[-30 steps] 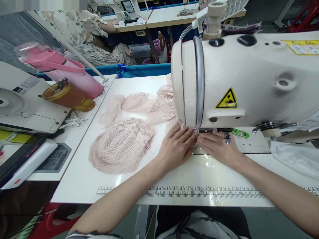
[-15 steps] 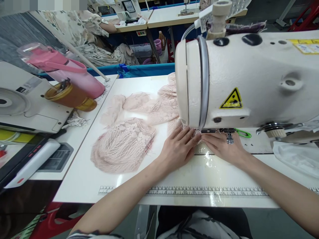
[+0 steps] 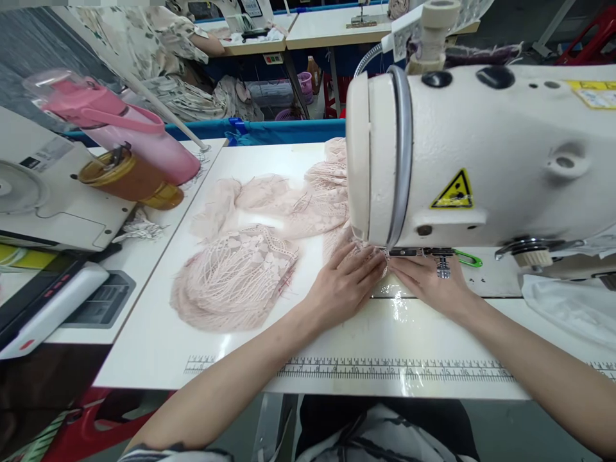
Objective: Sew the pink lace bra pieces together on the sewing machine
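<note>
Pale pink lace fabric (image 3: 235, 276) lies in loose folds on the table and runs back and right under the sewing machine head (image 3: 380, 160). My left hand (image 3: 344, 282) rests on the lace left of the needle area, fingers stretched out and slightly apart, palm down. Just across from it, my right hand (image 3: 426, 276) has its fingers pressed together at the lace edge, beneath the machine head. A metal attachment (image 3: 443, 264) partly covers that hand. The needle and the fabric under it are hidden by the head and my fingers.
A printed ruler (image 3: 356, 369) runs along the table's front edge. At left stand a pink bottle (image 3: 144, 138), an amber cup (image 3: 135, 183) and another machine (image 3: 48, 186). A green clip-like piece (image 3: 469, 258) and white cloth (image 3: 568, 308) sit right. Behind, a person's sleeve (image 3: 180, 38) shows.
The view has shifted slightly, so the machine head appears a little farther right. Both hands stay at the same place on the lace, with hardly any visible movement.
</note>
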Tool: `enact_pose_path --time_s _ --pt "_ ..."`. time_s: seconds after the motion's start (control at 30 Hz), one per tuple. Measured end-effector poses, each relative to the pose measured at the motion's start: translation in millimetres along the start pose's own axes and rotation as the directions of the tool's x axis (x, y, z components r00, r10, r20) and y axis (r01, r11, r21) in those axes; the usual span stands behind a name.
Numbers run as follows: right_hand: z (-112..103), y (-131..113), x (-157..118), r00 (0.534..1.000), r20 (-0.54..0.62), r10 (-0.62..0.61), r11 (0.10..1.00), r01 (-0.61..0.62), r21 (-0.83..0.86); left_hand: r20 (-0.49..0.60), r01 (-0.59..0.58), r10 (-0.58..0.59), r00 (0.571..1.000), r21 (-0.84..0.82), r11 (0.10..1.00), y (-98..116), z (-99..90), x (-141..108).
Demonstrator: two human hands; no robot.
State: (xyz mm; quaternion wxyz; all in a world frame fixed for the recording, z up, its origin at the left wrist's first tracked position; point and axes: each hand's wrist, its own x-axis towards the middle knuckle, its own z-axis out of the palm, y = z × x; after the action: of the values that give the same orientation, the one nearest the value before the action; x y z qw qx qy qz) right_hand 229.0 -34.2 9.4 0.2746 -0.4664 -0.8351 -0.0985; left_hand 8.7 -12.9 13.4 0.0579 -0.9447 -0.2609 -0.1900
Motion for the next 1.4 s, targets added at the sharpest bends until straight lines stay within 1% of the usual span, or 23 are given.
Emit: enact_pose_path --time_s 0.07,0.13,0.27,0.37,0.53,0.63,0.9,1.17,1.3,1.4 --pt "0.3 -2.6 0.2 0.998 -0.038 -0.049 0.995 0.046 -0.087 -0.017 -0.045 0.046 0.999 0.015 0.999 -2.9 -0.6 -1.5" --pt "0.2 -5.4 -0.4 0.996 -0.049 -0.072 0.991 0.066 -0.118 -0.011 -0.055 0.055 0.998 0.015 0.998 -6.2 -1.4 -2.5" --pt "1.2 -9.8 -3.1 0.997 -0.013 -0.078 0.992 0.076 -0.099 -0.026 -0.050 0.050 0.998 -0.001 0.999 -10.3 -3.6 -2.6" --pt "2.1 -12.1 -3.7 0.996 0.023 -0.087 0.989 0.089 -0.118 -0.043 -0.038 0.038 0.998 -0.001 0.999 -11.1 -5.2 -1.9" --pt "2.7 -13.6 -2.9 0.995 0.033 -0.099 0.984 0.103 -0.146 -0.029 0.011 -0.011 1.000 -0.013 1.000 -12.0 -5.2 -1.9" --pt "2.9 -13.7 -2.9 0.994 0.040 -0.101 0.981 0.106 -0.159 -0.027 0.028 -0.029 0.999 -0.023 0.999 -12.1 -3.7 -2.6" --pt "4.5 -15.4 -3.4 0.996 0.040 -0.085 0.961 0.092 -0.260 0.015 0.062 -0.062 0.998 -0.012 0.998 -9.9 -0.8 -4.1" --pt "4.3 -14.4 -4.4 0.996 0.054 -0.070 0.941 0.084 -0.327 -0.006 0.061 -0.061 0.998 0.027 0.998 -4.7 -0.3 -2.5" --pt "5.5 -14.2 -4.6 0.997 0.047 -0.066 0.942 0.078 -0.327 -0.031 0.062 -0.060 0.998 0.055 0.997 -2.3 -1.3 -1.2" --pt "5.3 -14.3 -4.5 0.997 0.044 -0.067 0.959 0.077 -0.273 -0.036 0.062 -0.060 0.998 0.066 0.996 -1.2 -1.4 -0.8"
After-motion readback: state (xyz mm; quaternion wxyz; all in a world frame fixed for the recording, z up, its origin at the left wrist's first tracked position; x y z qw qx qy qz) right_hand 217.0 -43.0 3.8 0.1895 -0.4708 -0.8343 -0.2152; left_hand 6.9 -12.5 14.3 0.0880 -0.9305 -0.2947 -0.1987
